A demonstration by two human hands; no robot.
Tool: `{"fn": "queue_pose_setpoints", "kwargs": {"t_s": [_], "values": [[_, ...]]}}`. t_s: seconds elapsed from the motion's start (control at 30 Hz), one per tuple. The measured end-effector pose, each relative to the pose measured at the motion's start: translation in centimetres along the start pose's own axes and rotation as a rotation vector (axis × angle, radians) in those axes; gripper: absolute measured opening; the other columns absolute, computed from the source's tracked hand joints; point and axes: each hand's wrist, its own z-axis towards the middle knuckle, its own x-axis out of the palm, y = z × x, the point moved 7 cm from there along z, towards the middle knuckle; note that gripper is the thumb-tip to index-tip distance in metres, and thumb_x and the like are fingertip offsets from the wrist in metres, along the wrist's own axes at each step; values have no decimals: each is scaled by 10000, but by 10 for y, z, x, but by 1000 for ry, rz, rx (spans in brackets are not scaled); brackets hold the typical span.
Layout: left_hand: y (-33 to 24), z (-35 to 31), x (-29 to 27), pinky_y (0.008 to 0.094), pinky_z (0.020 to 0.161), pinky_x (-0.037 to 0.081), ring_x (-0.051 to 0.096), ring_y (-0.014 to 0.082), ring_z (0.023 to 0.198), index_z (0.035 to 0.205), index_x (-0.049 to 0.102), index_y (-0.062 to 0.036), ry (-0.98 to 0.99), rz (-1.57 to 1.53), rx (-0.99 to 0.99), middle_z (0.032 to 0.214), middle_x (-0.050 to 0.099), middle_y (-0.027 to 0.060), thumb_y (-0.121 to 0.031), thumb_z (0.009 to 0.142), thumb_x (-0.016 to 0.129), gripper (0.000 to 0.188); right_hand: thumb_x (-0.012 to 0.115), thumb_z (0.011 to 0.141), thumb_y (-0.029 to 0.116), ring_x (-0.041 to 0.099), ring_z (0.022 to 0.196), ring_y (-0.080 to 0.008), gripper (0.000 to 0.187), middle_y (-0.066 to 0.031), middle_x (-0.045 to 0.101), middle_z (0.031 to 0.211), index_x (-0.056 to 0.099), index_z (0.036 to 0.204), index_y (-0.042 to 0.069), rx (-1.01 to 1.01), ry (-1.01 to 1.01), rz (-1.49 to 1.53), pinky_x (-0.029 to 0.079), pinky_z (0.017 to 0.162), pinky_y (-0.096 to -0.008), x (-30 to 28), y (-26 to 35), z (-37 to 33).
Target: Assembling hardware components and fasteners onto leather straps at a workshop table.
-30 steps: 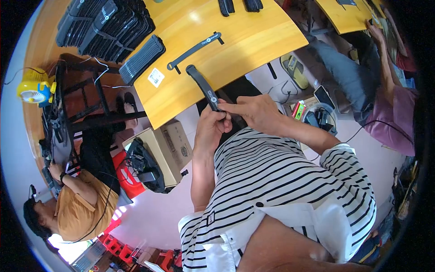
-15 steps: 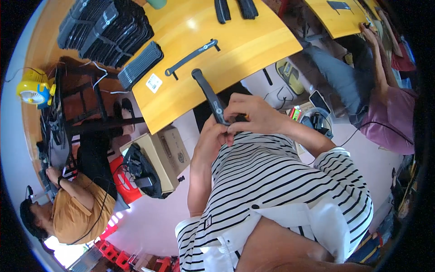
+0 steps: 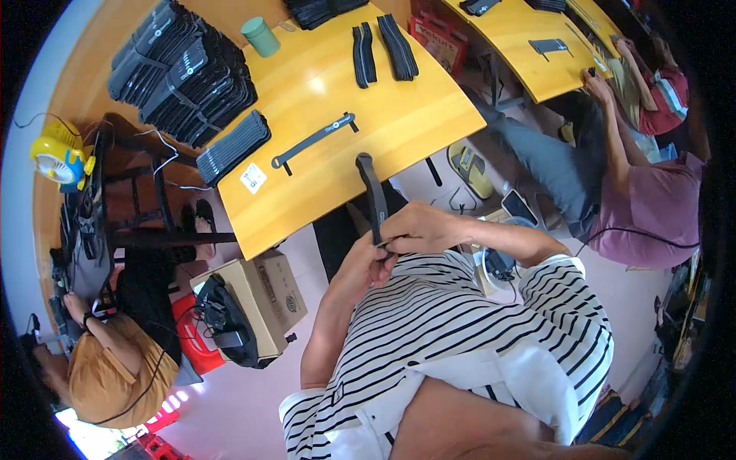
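Note:
A long black strap-like part point(image 3: 373, 196) stands out from my two hands toward the yellow table point(image 3: 414, 123). My right hand point(image 3: 418, 227) grips its near end from the right. My left hand point(image 3: 359, 264) holds the same end from below, fingers curled around it. Both hands are close to my striped shirt, just off the table's front edge. On the table ahead lies another long black handle part point(image 3: 313, 141) with small end tabs.
Stacks of black parts point(image 3: 182, 69) fill the table's far left; a flat bundle point(image 3: 233, 146), a green cup point(image 3: 261, 36) and two black bundles point(image 3: 383, 50) lie further back. A cardboard box point(image 3: 261, 295) stands left of me. Other people sit at right and lower left.
The black part has swung more upright in my hands and nearer the table's front edge. My hands stay gripped on its near end. The view has shifted down the table.

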Motion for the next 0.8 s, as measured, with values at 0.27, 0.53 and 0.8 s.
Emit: {"fn": "queue_pose_setpoints", "kwargs": {"t_s": [0.27,0.53,0.8], "values": [[-34,-5,27,230,361,322,384,95,430,1004,409,-58,-17,50,102,611,395,4,-114,796,354,223,549,773,109,454,506,-38,150,27,495,566,562,665,7,475,-127,792,328,427,-194,-15,-23,-3],[-23,6,3,230,334,291,374,94,412,956,422,-68,-187,33,102,573,380,3,-152,820,355,173,565,766,54,498,518,-283,108,-127,483,634,506,708,-15,74,-505,30,386,477,-357,-12,0,1],[-25,6,7,218,324,238,304,77,365,862,432,-61,-162,225,118,520,343,-18,-189,884,322,170,576,826,124,486,495,-192,173,-81,482,604,522,735,-13,100,-618,-50,373,455,-319,-17,-7,-9]]}}
